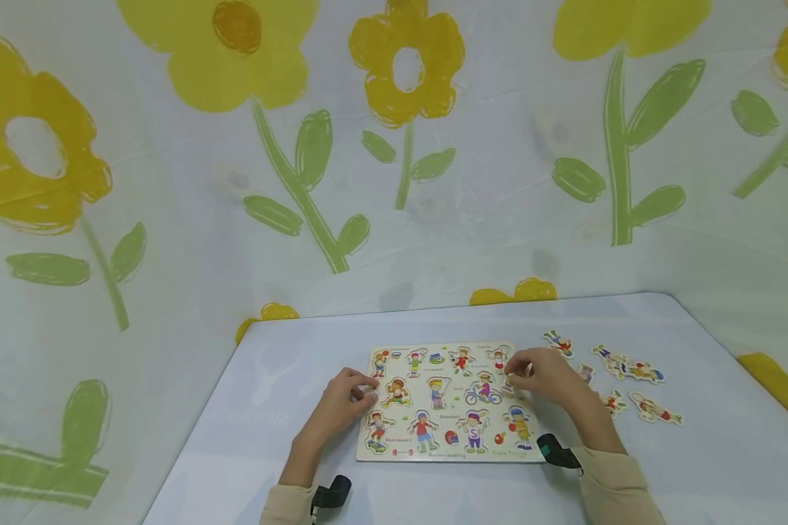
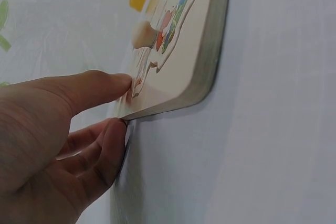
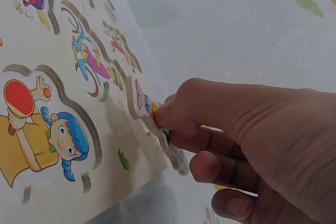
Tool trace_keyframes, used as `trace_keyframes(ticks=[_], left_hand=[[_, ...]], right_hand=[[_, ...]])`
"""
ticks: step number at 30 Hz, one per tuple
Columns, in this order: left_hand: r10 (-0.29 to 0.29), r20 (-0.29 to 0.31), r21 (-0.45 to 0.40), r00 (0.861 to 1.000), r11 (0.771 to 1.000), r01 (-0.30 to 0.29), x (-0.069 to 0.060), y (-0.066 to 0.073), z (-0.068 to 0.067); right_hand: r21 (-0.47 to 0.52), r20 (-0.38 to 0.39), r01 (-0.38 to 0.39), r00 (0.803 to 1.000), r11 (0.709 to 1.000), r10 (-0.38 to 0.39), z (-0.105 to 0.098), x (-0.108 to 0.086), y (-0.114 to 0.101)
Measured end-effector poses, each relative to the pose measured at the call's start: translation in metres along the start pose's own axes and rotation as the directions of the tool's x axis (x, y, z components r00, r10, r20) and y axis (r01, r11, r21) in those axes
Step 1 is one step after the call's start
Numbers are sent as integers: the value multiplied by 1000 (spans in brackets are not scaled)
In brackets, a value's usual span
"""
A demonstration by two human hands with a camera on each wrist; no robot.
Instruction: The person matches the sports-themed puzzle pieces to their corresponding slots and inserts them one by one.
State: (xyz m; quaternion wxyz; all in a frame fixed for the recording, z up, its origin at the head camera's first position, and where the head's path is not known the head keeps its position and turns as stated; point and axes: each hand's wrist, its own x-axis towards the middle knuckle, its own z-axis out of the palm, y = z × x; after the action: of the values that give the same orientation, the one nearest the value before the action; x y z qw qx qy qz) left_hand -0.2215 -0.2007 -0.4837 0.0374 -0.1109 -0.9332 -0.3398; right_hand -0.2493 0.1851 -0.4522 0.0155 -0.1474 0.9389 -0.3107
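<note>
A wooden peg-style puzzle board [image 1: 415,458] with cut-out sports figures lies flat on the table. At its left edge my left hand [image 1: 344,399] holds the board; in the left wrist view the thumb [image 2: 105,86] lies on the top face and the curled fingers [image 2: 107,150] are against the side. My right hand [image 1: 546,373] pinches a small figure puzzle piece [image 3: 144,100] between thumb and fingers, over the board's right side. That piece is tilted and partly covered by the fingers. Printed figures, such as a cyclist [image 1: 483,390], fill the board.
Right of the board lie several loose puzzle pieces [image 1: 657,410], some overlapping, such as the pair [image 1: 630,367] farther back. The white table [image 1: 269,343] ends at a flower-printed curtain [image 1: 433,240]. Wrist cameras [image 1: 331,494] are strapped to both forearms.
</note>
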Motion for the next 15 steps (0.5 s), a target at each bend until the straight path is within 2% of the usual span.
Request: trace_keyframes(ticks=[10, 15], left_hand=[[7, 14, 5, 1000, 1000, -7, 2, -2, 1], [-8, 14, 5, 1000, 1000, 7, 1, -3, 1]], right_hand=[[-19, -35, 66, 997, 998, -67, 8, 8, -7], [-23, -21, 126, 992, 992, -126, 17, 13, -18]])
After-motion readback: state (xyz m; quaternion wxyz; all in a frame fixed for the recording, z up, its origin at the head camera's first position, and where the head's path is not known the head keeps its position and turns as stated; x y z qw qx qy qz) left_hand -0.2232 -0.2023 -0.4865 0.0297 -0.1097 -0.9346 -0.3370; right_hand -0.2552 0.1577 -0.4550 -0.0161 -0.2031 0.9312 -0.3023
